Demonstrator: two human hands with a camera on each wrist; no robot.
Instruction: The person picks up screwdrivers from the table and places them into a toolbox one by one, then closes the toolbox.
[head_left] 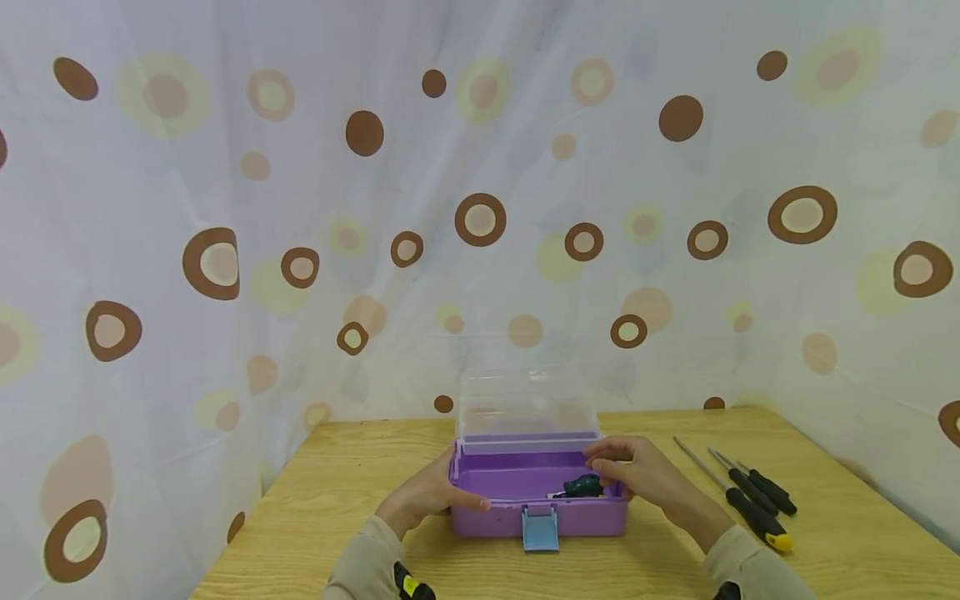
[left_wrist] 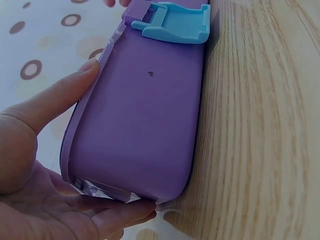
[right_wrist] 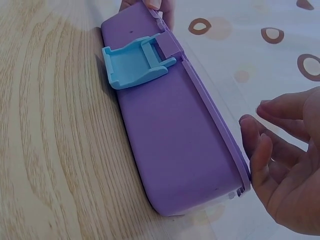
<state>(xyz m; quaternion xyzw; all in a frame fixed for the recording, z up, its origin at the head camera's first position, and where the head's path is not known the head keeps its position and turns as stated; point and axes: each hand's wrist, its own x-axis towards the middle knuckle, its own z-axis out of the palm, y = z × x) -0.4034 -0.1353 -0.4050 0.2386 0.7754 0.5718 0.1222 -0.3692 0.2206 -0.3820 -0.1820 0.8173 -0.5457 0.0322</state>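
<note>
A purple storage box [head_left: 491,523] stands on the table with its clear lid [head_left: 525,400] raised at the back. My left hand [head_left: 426,493] grips the box's left end, the thumb along the front rim and the fingers round the side. Inside, toward the right, lies a screwdriver with a dark green handle [head_left: 583,486]. Over the right rim is my right hand [head_left: 641,473], its fingers loosely bent with nothing between them; in the right wrist view its fingertips [right_wrist: 263,150] are beside the rim. On the box front a light blue latch [head_left: 540,529] hangs down.
Several screwdrivers [head_left: 753,512] with black handles lie side by side on the wooden table [head_left: 360,467], right of the box. A white curtain [head_left: 420,283] with brown and yellow circles rises behind the table and along both sides.
</note>
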